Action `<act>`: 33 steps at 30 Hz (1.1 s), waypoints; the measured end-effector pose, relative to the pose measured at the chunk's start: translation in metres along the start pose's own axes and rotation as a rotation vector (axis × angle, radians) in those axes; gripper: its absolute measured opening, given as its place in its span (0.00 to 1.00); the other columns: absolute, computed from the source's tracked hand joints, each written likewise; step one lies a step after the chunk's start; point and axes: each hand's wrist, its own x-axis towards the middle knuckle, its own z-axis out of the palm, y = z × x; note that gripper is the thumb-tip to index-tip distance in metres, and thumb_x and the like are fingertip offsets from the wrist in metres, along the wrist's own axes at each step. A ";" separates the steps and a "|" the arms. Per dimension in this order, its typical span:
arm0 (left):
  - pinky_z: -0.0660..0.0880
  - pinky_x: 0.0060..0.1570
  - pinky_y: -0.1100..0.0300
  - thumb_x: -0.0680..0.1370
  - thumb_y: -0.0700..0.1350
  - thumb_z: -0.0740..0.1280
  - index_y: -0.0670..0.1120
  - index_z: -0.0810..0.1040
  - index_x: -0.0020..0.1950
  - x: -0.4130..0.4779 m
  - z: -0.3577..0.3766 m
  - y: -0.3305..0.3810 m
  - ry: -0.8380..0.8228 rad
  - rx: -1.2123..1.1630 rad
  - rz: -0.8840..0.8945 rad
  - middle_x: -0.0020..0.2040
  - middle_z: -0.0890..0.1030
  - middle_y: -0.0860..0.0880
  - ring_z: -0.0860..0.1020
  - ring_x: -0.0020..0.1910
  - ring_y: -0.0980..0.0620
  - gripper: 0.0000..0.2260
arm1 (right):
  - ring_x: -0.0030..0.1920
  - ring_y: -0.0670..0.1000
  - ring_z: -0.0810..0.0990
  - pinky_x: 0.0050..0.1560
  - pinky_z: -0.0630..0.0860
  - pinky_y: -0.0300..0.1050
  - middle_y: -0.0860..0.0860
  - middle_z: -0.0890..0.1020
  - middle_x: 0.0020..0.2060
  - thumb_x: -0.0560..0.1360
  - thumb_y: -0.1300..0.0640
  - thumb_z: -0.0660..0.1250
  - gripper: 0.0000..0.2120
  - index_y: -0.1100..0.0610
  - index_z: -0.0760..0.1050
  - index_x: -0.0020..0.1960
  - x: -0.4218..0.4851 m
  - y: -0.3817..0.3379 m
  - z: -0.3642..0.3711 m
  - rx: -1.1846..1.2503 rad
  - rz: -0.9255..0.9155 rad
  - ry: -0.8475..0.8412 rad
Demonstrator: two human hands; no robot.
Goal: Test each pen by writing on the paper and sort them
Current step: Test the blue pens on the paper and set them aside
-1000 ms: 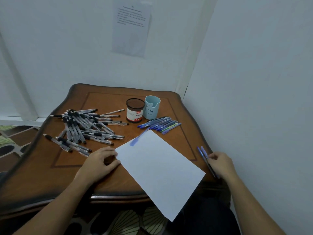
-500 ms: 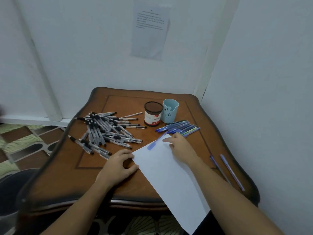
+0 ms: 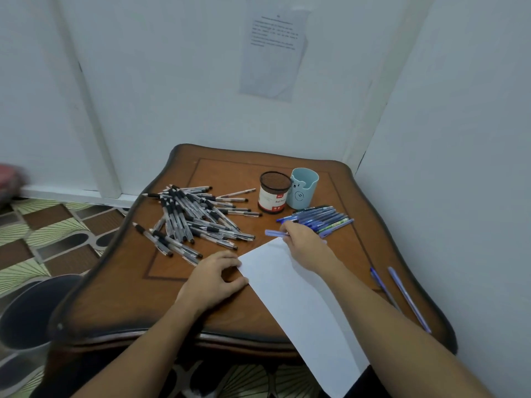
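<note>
Reaching across the white sheet of paper point(image 3: 290, 285), the right hand point(image 3: 304, 245) has its fingers closed around a light-blue capped pen point(image 3: 275, 233) at the sheet's far corner; the pen looks barely off the brown wooden table point(image 3: 115, 300), or touching it, cannot tell which. Left hand point(image 3: 214, 280) rests curled at the paper's left edge, fingertips on or just beside it, holding nothing.

Row of blue pens point(image 3: 319, 218) lies just behind the right hand, in front of the pale-blue bear-face holder point(image 3: 303, 188) and the dark mesh cylinder holder point(image 3: 274, 192). Heap of clear, black-gripped pens point(image 3: 192, 218) sits to the left. Two further blue pens point(image 3: 402, 297) lie apart near the right table edge.

Risks, as judged:
- Knuckles are close to the blue row; lifting carelessly could scatter it and mix tested with untested pens.
- Paper overhangs the near table edge; if the left hand's pressure is light, writing strokes could drag the sheet off.
- Cap appears on; a one-handed grip may fumble it.
- The two pens by the right edge could roll off if the forearm brushes them.
</note>
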 end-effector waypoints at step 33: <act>0.68 0.62 0.61 0.75 0.46 0.69 0.52 0.84 0.55 0.001 -0.003 0.000 -0.025 -0.059 0.084 0.55 0.79 0.59 0.73 0.58 0.60 0.10 | 0.36 0.52 0.77 0.31 0.71 0.43 0.56 0.80 0.35 0.83 0.53 0.57 0.12 0.57 0.75 0.48 -0.029 -0.034 0.020 1.228 0.372 0.071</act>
